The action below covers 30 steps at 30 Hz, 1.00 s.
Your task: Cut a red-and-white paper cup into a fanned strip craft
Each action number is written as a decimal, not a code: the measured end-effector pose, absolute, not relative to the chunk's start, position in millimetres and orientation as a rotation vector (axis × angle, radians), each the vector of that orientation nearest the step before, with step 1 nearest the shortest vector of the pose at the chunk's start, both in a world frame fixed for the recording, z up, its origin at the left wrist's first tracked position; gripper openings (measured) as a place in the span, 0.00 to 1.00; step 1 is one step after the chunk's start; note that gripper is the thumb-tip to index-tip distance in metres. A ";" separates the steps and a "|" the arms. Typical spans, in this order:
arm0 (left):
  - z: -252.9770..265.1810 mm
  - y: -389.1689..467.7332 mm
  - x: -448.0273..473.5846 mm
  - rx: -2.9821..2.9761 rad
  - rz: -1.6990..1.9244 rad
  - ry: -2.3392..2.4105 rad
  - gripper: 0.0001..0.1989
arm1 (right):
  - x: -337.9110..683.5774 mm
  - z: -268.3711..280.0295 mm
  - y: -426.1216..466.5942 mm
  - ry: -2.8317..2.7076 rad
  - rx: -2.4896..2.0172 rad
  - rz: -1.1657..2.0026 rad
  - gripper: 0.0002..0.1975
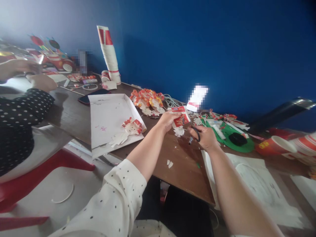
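The red paper (181,116) is up in front of me, held just above the table (184,177) and ahead of my body. My left hand (169,119) has it by the near left edge, thumb on top and fingers pinching it from beneath. My right hand (206,138) is curled around the black handles of the scissors (196,133), whose blades point at the paper's right edge; from here I cannot tell whether they bite into it or only sit beside it.

Below the paper I see a white cutout (179,131) on the tabletop, and nearer me two small scraps (169,163). A little marker (190,141) lies just under the right hand.

Beyond the left hand is a pile (146,100) of red and orange paper figures, with a coiled cable (171,98) behind it. A phone (197,97) glows by the blue wall (209,42). To the right a green sheet (247,146) carries a black disc (237,139) and a white tube (219,131); farther right, red cups (276,146) lie on their sides.

On my left, a white tray (108,115) holds a figure (132,126) with a red ruff. Past it a tall cup stack (110,59) leans, and a co-worker's dotted sleeve (24,112) reaches over the table.
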<state>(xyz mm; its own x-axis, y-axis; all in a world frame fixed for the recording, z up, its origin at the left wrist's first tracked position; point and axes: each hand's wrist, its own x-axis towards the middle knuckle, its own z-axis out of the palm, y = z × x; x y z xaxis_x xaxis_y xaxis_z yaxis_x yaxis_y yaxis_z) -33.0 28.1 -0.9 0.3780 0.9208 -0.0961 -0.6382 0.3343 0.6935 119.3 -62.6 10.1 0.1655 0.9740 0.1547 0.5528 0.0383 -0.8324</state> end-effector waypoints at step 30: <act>0.8 26.0 -31.4 0.639 1.049 0.455 0.09 | 116.0 11.7 -64.1 -1.513 -1.588 0.651 0.24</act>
